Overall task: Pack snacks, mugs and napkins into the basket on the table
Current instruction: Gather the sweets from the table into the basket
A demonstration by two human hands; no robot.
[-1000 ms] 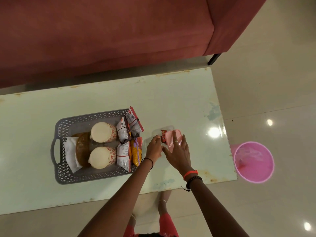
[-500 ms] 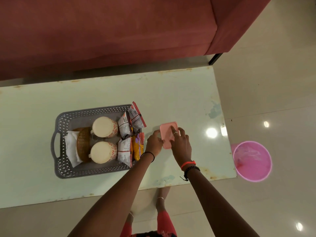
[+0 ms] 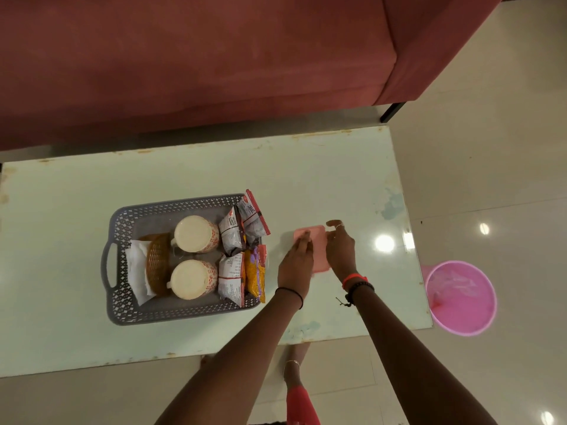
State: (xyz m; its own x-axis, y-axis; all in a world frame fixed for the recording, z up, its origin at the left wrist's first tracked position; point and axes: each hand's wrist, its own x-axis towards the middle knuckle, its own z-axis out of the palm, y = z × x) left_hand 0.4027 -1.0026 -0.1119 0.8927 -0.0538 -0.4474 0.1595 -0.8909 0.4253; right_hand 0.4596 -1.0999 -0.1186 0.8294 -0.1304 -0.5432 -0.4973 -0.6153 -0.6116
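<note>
Right hand (image 3: 339,248) lifted, fingers loose; left hand (image 3: 297,265) pressed flat pink plastic lid (image 3: 316,240), basket (image 3: 184,311) frame-left.

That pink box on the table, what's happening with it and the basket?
A person has both hands at the pink box on the table: the left hand rests on it, the right hand is open beside it. The grey basket next to it already holds two mugs, snack packets and napkins.
</note>
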